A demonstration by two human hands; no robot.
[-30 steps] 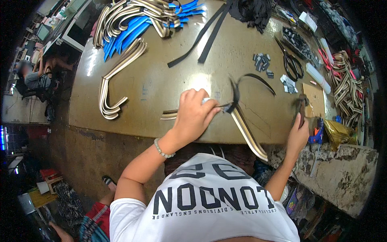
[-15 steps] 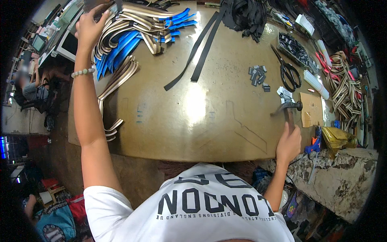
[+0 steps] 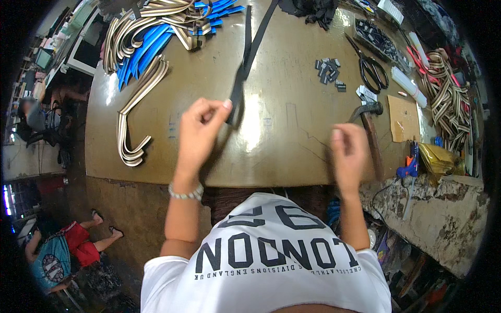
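My left hand (image 3: 199, 128) is closed in a pinch on the near end of a black webbing strap (image 3: 236, 96), which is lifted off the table and runs away toward the far edge. My right hand (image 3: 348, 154) is a little blurred, its fingers loosely bent, with nothing seen in it. Just right of it, a hammer (image 3: 372, 143) with a wooden handle lies on the table, apart from the fingers. Beyond the hammer are small white labels (image 3: 366, 94), black-handled scissors (image 3: 374, 75) and a small pile of dark metal clips (image 3: 327, 71).
Striped straps with blue ends (image 3: 151, 49) are heaped at the far left of the table (image 3: 219, 161). A tray of dark clips (image 3: 383, 44), glue sticks (image 3: 408, 86), cardboard (image 3: 403, 119) and a blue glue gun (image 3: 409, 163) line the right. A person (image 3: 62, 250) is at lower left.
My left hand has come from the striped straps toward me and taken the black strap's end. My right hand has let go of the hammer, which now lies on the table, and moved left.
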